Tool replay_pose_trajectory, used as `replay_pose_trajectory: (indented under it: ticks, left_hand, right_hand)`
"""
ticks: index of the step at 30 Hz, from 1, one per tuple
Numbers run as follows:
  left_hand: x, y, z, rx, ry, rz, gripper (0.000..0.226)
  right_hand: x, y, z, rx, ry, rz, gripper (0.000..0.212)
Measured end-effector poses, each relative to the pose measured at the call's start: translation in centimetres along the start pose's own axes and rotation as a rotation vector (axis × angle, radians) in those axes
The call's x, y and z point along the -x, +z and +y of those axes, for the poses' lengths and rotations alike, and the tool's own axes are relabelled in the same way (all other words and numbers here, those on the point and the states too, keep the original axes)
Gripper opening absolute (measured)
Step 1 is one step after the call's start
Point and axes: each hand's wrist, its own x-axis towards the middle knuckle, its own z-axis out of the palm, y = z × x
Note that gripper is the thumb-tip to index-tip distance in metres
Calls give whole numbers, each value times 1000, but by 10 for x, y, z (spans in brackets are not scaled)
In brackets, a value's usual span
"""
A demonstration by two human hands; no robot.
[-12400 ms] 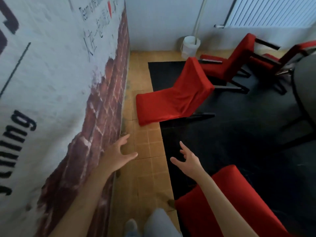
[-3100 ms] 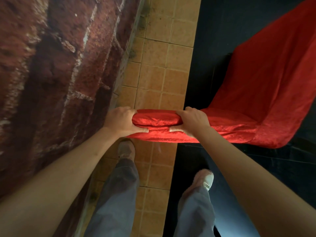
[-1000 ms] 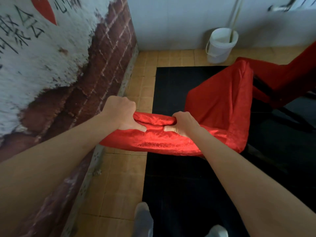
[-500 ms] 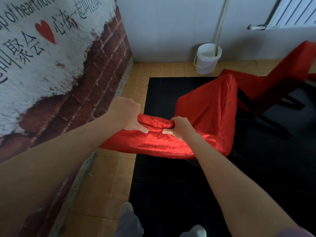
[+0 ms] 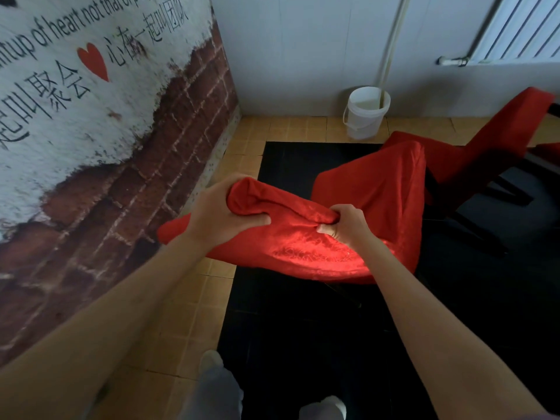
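Both arms outstretched, left hand [image 5: 222, 212] curled round bunched red chair cover [image 5: 306, 237], right hand [image 5: 345, 222] fisted, pinching its fabric

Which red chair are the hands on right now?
The nearer red chair, its seat edge gripped by left hand and right hand; the farther red chair stands untouched behind.
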Motion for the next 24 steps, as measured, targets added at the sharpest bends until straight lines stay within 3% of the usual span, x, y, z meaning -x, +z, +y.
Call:
replay_pose_trajectory:
  ticks: [2, 5, 7, 10, 14, 19, 20, 23, 24]
  left_hand:
    - [-3, 11, 11, 22, 13, 43, 62]
    - [-7, 12, 22, -5, 35, 26, 56]
    - [-6, 13, 30, -19, 50, 19, 52]
    - [-8, 15, 42, -43, 49, -13, 53]
    - [-9, 18, 54, -82, 58, -37, 54]
    - [-9, 27, 77, -97, 74, -61, 54]
    - [-9, 29, 83, -101, 74, -59, 55]
    - [-8, 40, 103, -119, 97, -46, 60]
    - [-7, 44, 109, -120, 104, -41, 62]
  right_hand:
    - [4, -10, 4, -12, -8, -5, 48]
    - [13, -23, 3, -16, -4, -39, 81]
    - [16, -30, 5, -2, -12, -29, 88]
    - [23, -40, 7, 1, -9, -71, 77]
    - [26, -46, 14, 51, 17, -72, 36]
    - [43, -62, 16, 75, 62, -78, 31]
    - [48, -68, 15, 68, 81, -84, 39]
    - [59, -84, 19, 78, 102, -80, 107]
    - [63, -89, 22, 97, 105, -87, 114]
